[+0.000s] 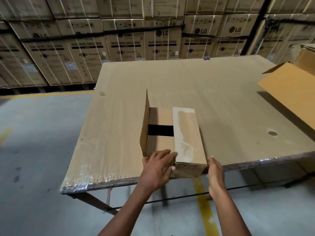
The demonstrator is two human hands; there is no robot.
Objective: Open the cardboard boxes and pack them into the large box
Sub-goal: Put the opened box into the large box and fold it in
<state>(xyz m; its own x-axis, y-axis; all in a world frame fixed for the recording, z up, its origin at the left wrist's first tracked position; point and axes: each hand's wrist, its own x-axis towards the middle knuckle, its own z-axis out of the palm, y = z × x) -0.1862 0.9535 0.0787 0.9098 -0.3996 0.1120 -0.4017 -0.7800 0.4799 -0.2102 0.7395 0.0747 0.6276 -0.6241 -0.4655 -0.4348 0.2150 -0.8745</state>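
1. Along the back wall, strapped washing machine cartons (126, 46) are stacked in a long row, right across the view.
2. Up front, the table (187, 82) is covered in flat cardboard, with plastic wrap at its near-left corner.
3. Over at the right edge, the large box (289, 89) shows one open flap hanging above the tabletop.
4. Near the table's front edge sits the small cardboard box (172, 138): left flap standing upright, right flap folded flat, a dark gap inside.
5. Left hand (156, 169) lies on the box's near-left corner, fingers straight, thumb on the front face, gripping nothing.
6. Right hand (215, 171) presses flat against the box's near-right corner, fingers straight, also gripping nothing.
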